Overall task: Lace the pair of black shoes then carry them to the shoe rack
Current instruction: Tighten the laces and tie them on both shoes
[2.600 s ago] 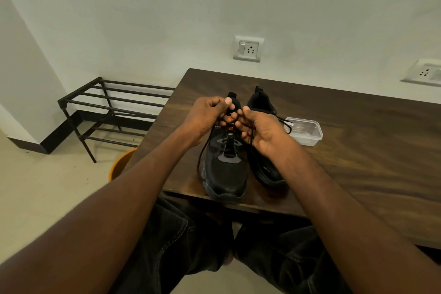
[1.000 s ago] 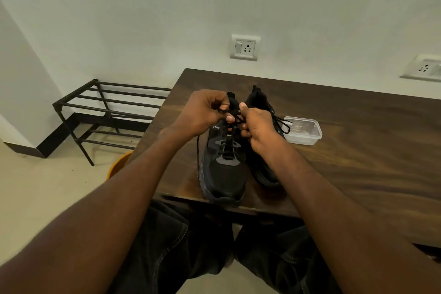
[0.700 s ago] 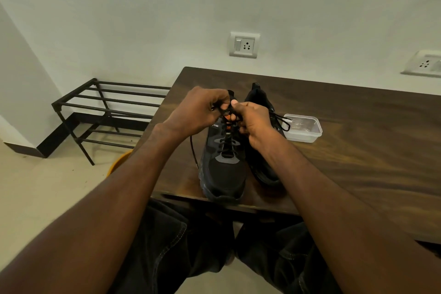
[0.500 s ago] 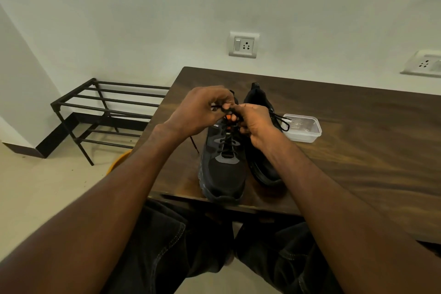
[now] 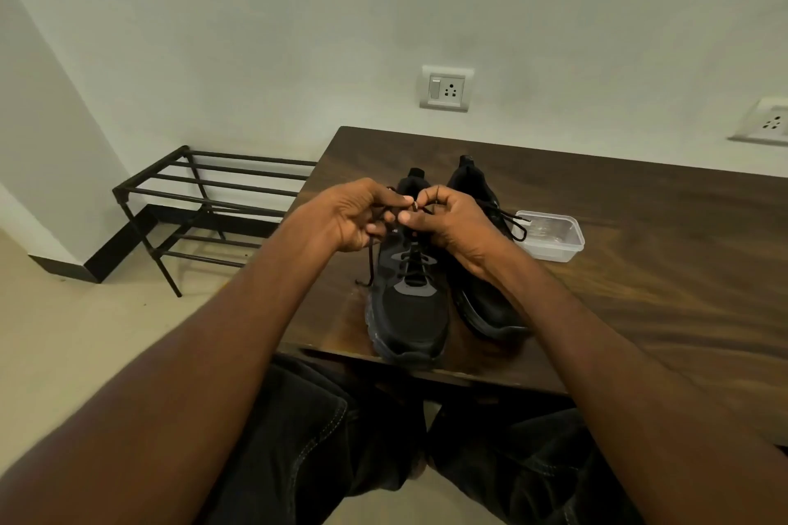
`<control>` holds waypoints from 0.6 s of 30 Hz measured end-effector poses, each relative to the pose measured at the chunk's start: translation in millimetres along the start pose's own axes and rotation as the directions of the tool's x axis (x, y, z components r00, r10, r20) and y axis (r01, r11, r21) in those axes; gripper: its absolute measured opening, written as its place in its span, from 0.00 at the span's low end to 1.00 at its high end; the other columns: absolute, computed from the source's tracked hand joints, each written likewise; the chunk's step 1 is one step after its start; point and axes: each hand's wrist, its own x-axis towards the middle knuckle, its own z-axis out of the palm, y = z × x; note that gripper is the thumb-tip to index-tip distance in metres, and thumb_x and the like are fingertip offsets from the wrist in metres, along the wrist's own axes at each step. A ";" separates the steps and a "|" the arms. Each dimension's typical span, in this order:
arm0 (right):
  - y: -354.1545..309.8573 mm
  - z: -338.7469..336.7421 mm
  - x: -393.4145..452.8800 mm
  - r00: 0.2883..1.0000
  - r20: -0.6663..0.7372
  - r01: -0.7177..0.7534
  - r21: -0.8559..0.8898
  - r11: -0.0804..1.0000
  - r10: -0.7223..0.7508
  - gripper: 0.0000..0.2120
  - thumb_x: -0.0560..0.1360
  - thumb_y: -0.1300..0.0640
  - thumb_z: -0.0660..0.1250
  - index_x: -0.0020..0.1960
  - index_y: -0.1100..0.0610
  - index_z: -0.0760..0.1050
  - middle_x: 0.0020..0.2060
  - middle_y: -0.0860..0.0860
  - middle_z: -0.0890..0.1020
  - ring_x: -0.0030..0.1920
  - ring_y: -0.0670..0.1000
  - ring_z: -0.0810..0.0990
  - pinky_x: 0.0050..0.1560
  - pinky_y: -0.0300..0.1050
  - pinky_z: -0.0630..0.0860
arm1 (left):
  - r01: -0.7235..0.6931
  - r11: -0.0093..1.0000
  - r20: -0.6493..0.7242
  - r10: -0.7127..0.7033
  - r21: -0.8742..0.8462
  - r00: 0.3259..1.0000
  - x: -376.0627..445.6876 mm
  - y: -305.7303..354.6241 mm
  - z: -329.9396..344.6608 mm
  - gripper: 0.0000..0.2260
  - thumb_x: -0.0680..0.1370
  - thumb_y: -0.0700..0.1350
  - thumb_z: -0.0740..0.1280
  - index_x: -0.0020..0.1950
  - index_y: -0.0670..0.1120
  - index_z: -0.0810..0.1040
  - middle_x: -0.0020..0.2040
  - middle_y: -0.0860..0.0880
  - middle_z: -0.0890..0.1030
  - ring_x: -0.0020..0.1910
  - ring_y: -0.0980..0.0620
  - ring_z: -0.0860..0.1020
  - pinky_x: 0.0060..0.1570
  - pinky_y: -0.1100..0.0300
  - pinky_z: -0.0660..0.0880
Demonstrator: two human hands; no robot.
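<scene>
Left hand (image 5: 356, 214) is curling its fingers around the lace (image 5: 372, 258) above the left shoe (image 5: 409, 303), with a loose lace end trailing down past the shoe's side onto the counter (image 5: 639, 290). Right hand (image 5: 452, 222) is pinching the lace tip between thumb and fingers, meeting the left hand just over the shoe's tongue. Both hands are hovering close together, fingertips nearly touching.

Rack (image 5: 213, 205) is standing on the floor left of the counter, against the wall, well apart from the shoes. Left shoe is sitting near the counter's front edge, toe pointing toward the person, lower eyelets already laced. Right shoe (image 5: 486, 303) is lying just beside it, partly hidden by the right wrist, its lace looping out to the right. Tub (image 5: 552, 241), clear plastic, is resting on the counter just right of the shoes. Two sockets (image 5: 446, 88) are showing on the wall behind.
</scene>
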 end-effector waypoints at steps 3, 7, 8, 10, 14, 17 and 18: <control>2.0 4.3 -5.0 0.975 -0.168 0.121 -0.134 0.984 -0.143 0.12 0.71 0.67 0.79 0.53 0.65 0.81 0.47 0.61 0.87 0.48 0.55 0.88 0.51 0.47 0.85 | 0.015 1.000 -0.013 -0.015 0.020 1.000 0.8 -1.9 4.3 0.04 0.78 0.36 0.69 0.44 0.41 0.79 0.34 0.48 0.80 0.26 0.58 0.71 0.21 0.69 0.59; 7.8 -0.4 -10.2 0.927 -0.293 0.154 -0.265 0.952 -0.232 0.05 0.72 0.64 0.79 0.46 0.60 0.85 0.41 0.53 0.88 0.45 0.52 0.88 0.53 0.50 0.85 | -0.017 0.997 -0.021 0.018 0.077 1.000 -0.2 -3.8 3.4 0.02 0.79 0.41 0.72 0.46 0.43 0.81 0.37 0.47 0.83 0.31 0.56 0.76 0.25 0.68 0.67; 7.7 -3.0 -13.3 0.916 -0.333 0.132 -0.283 0.950 -0.226 0.03 0.73 0.63 0.79 0.44 0.57 0.86 0.41 0.52 0.88 0.45 0.51 0.87 0.53 0.50 0.85 | -0.033 0.996 -0.030 0.035 0.082 0.999 -0.4 -4.8 3.1 0.04 0.78 0.43 0.73 0.49 0.43 0.81 0.39 0.47 0.84 0.33 0.55 0.77 0.28 0.67 0.70; 4.5 -8.6 -21.6 0.872 -0.442 0.062 -0.323 0.944 -0.209 0.03 0.75 0.59 0.77 0.43 0.53 0.85 0.41 0.48 0.87 0.46 0.47 0.86 0.52 0.47 0.83 | -0.068 0.994 -0.090 0.076 0.090 0.993 1.8 -6.6 0.1 0.10 0.78 0.47 0.74 0.55 0.43 0.81 0.43 0.46 0.84 0.36 0.53 0.80 0.34 0.63 0.75; 2.0 -21.9 -36.3 0.750 -0.657 -0.153 -0.290 0.945 -0.081 0.04 0.79 0.57 0.73 0.45 0.53 0.81 0.45 0.47 0.84 0.49 0.48 0.82 0.51 0.48 0.80 | -0.110 0.985 -0.250 0.141 0.133 0.958 6.2 -13.6 -6.5 0.08 0.80 0.46 0.72 0.54 0.42 0.80 0.42 0.45 0.83 0.36 0.53 0.80 0.35 0.60 0.76; 2.5 -25.5 -37.4 0.693 -0.720 -0.213 -0.168 0.963 0.028 0.06 0.79 0.59 0.71 0.43 0.56 0.79 0.43 0.53 0.85 0.44 0.52 0.84 0.45 0.52 0.84 | -0.084 0.985 -0.315 0.128 0.152 0.940 6.4 -20.6 -1.7 0.04 0.81 0.43 0.70 0.51 0.43 0.80 0.39 0.46 0.81 0.35 0.52 0.79 0.35 0.60 0.75; 2.5 -25.0 -36.6 0.683 -0.726 -0.203 -0.086 0.975 0.078 0.08 0.79 0.62 0.69 0.42 0.57 0.77 0.41 0.54 0.85 0.39 0.51 0.83 0.37 0.48 0.82 | -0.073 0.987 -0.330 0.116 0.140 0.937 7.3 -22.8 -0.1 0.03 0.82 0.42 0.69 0.49 0.43 0.79 0.38 0.46 0.81 0.34 0.53 0.79 0.35 0.61 0.76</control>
